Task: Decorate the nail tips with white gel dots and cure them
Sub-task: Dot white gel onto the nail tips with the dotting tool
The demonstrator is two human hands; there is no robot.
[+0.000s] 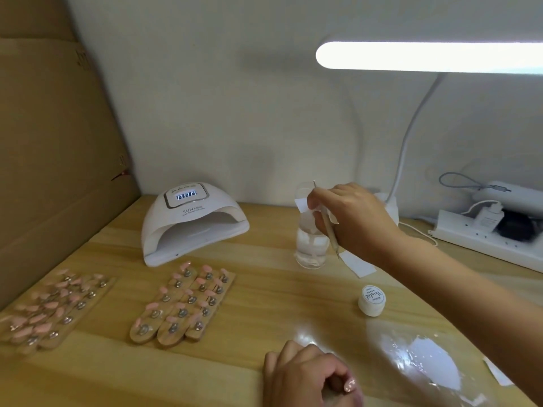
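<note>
Above table (264,292), dotting tool (329,232) steeply tip-down

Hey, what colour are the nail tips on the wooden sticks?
The nail tips are pale pink; the head view, the only one, shows them clearly.

Pink nail tips (199,279) sit on wooden strips (173,337) near the lamp (164,218)

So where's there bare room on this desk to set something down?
Bare wood lies between the nail tip strips and the gel jar, in front of the glass. Another lies between the curing lamp and the glass. The left front is crowded with more strips; a plastic sheet covers the right front.
</note>
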